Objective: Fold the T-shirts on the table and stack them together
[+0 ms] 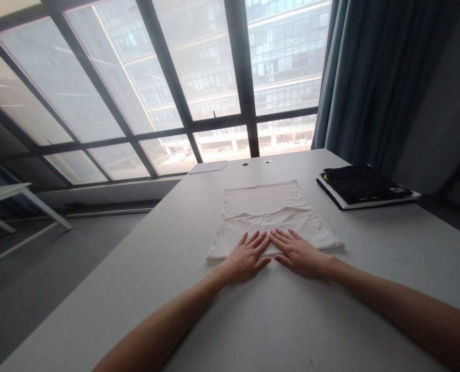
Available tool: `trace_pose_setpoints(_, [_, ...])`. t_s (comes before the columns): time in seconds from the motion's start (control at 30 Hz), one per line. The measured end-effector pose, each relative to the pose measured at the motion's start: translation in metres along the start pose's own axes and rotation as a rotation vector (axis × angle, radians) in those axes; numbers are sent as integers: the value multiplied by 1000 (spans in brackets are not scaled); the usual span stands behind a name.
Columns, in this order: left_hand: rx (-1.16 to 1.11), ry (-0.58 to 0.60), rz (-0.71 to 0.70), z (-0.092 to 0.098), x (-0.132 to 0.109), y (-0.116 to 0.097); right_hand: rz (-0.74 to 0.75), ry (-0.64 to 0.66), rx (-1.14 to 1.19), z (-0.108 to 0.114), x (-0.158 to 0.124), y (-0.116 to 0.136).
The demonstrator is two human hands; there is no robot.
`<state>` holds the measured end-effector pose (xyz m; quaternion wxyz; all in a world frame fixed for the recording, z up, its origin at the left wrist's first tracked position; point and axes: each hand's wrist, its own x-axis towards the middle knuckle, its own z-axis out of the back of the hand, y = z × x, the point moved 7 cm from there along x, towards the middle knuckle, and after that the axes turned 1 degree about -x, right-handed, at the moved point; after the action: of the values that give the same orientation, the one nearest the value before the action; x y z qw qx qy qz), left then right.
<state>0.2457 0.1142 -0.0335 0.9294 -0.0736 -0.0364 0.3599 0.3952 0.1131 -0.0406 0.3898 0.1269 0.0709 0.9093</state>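
A white cloth garment (269,219), partly folded over itself, lies flat on the white table (148,289). Its folded layer ends in a wavy edge across the middle, and its near edge runs beneath my hands. My left hand (246,258) rests palm down on the near edge, fingers stretched out and slightly spread. Beside it, my right hand (300,256) also lies flat on the cloth with its fingers extended. The fingertips of the two hands almost meet at the centre. What kind of garment it is cannot be made out.
A stack of folded black and white cloths (369,186) sits at the table's right side. Near the far left corner lies a thin white sheet (209,167). Behind the table are large windows and a blue curtain (365,77). Another white table (24,194) stands at the left.
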Motion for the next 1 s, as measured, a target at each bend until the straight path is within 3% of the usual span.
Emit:
trace_pose_setpoints(0.33, [-27,23,14,7,-4,5,-32,4,-18,7,-3,-7])
trace_pose_setpoints(0.43, [-43,-8,65,18,-8,28,-64,-75,-48,19,-3,-21])
trace_pose_setpoints(0.53, [-17,-71,209,26,-14,66,-179,-143,-106,26,-6,-50])
trace_pose_setpoints(0.67, [48,-79,390,17,-22,102,-422,-87,-183,14,-16,-88])
trace_pose_setpoints(0.8, [61,-73,428,8,-23,107,-465,-74,-193,7,-17,-94])
trace_pose_setpoints(1.0, [63,-66,428,9,-22,107,-417,-215,-195,23,-14,-87])
